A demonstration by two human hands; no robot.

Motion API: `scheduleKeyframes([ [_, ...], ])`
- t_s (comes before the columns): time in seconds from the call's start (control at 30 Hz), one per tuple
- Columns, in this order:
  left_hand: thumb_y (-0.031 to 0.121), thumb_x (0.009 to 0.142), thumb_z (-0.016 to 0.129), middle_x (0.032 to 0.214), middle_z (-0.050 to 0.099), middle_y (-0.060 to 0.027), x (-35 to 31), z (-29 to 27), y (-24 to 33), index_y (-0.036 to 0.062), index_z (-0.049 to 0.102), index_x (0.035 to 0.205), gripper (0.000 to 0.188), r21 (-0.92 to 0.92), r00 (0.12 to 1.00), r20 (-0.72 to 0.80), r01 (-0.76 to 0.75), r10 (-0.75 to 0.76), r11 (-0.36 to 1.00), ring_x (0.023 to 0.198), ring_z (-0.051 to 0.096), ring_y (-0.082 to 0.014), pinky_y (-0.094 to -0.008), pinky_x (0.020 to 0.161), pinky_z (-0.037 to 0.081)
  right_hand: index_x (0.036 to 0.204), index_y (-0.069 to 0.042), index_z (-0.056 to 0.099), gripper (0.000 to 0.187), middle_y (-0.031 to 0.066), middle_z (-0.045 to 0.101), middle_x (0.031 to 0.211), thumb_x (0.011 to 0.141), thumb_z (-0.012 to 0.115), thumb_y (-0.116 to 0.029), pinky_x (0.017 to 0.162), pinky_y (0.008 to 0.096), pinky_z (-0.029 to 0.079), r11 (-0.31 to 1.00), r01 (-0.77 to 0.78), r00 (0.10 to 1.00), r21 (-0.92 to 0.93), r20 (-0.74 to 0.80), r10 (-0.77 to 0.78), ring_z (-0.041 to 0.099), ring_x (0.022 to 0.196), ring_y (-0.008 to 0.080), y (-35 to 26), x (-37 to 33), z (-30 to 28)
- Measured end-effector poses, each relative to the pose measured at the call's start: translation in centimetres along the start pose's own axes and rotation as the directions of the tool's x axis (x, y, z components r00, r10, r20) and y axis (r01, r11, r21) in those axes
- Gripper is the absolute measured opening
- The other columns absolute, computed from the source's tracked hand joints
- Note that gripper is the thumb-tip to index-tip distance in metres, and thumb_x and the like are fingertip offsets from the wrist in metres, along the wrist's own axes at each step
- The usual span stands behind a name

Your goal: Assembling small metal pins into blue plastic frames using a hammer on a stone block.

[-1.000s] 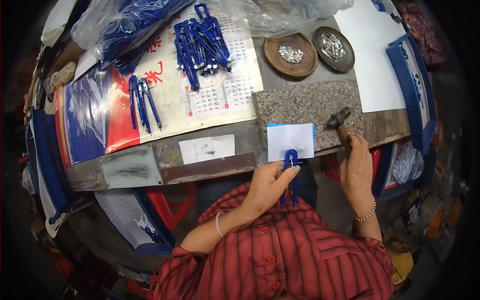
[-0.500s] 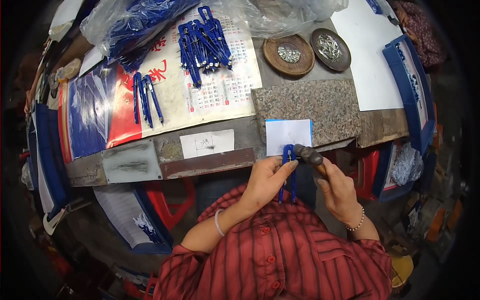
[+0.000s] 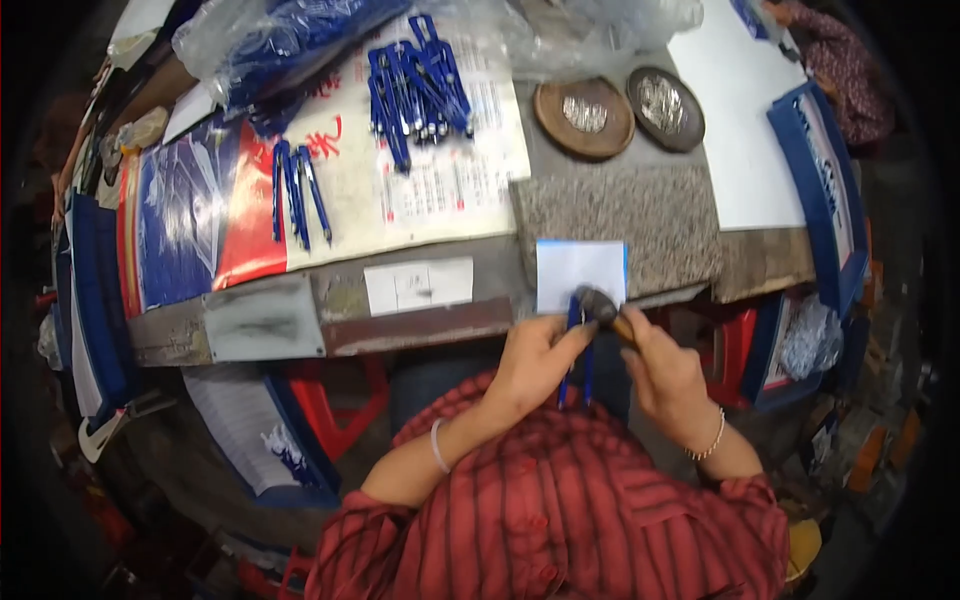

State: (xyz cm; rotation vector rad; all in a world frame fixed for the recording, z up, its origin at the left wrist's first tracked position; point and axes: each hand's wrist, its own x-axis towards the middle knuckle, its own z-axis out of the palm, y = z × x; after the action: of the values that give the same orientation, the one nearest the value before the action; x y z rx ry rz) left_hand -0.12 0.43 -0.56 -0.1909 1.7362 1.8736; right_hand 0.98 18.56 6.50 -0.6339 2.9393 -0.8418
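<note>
My left hand (image 3: 530, 362) is closed round a blue two-legged metal tool (image 3: 588, 378), pinching it at the table's front edge with its legs hanging toward me. My right hand (image 3: 664, 368) grips a hammer (image 3: 598, 305) by its wooden handle. The dark hammer head is over the tool's upper end, beside my left thumb, and covers part of it; whether they touch I cannot tell. Beneath the tool's top end lies a small white pad (image 3: 580, 268) with a blue edge, on a speckled stone slab (image 3: 640, 215).
Two round dishes (image 3: 583, 145) (image 3: 666, 135) of small metal pieces stand behind the slab. Several blue tools (image 3: 418, 95) lie piled on a calendar sheet (image 3: 450, 215), others (image 3: 300, 195) to the left. Blue trays (image 3: 95, 290) (image 3: 815, 190) stand at both sides. A person's sleeve (image 3: 845, 60) shows far right.
The hammer head has come down and slightly left, over the tool's upper end. My right hand has shifted left with it. The left hand keeps its hold; the view has shifted slightly and blurred.
</note>
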Motion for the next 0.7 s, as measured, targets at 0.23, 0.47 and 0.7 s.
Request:
scheduleKeyframes([
  [0.23, 0.032, 0.093, 0.064, 0.056, 0.054, -0.0019, 0.2, -0.2, -0.2, -0.0016, 0.062, 0.074, 0.039, 0.029, 0.999, 0.044, 0.004, -0.006, 1.0, 0.053, 0.048, -0.0068, -0.0294, 0.047, 0.038, 0.136, -0.002, 0.045, 0.058, 0.0179, 0.062, 0.088, 0.082, 0.066, -0.005, 0.058, 0.0352, 0.052, 0.933, -0.334, 0.884, -0.131, 0.3, 0.358, 0.066, 0.075, 0.0325, -1.6, -1.3, -3.8],
  [0.47, 0.03, 0.092, 0.065, 0.056, 0.056, -0.0025, 0.3, -0.1, -0.1, -0.0029, 0.064, 0.076, 0.037, 0.052, 1.0, 0.008, 0.008, -0.008, 0.999, 0.052, 0.05, -0.0074, -0.0294, 0.047, 0.038, 0.136, -0.001, 0.046, 0.055, 0.0158, 0.063, 0.089, 0.084, 0.064, -0.001, 0.059, 0.0389, 0.052, 0.99, -0.089, 0.995, 0.112, 0.06, 0.083, 0.064, 0.072, 0.0316, 0.8, -0.6, 0.3],
  [0.7, 0.032, 0.093, 0.064, 0.055, 0.051, -0.0006, 0.3, -0.1, -0.3, -0.0015, 0.063, 0.075, 0.038, 0.003, 0.999, 0.029, -0.013, 0.013, 1.0, 0.052, 0.045, -0.0059, -0.0287, 0.046, 0.036, 0.135, -0.002, 0.048, 0.054, 0.0168, 0.066, 0.097, 0.083, 0.064, 0.002, 0.06, 0.0383, 0.053, 0.989, -0.149, 0.983, 0.006, 0.106, 0.148, 0.066, 0.078, 0.0316, -0.7, -0.4, -1.7],
])
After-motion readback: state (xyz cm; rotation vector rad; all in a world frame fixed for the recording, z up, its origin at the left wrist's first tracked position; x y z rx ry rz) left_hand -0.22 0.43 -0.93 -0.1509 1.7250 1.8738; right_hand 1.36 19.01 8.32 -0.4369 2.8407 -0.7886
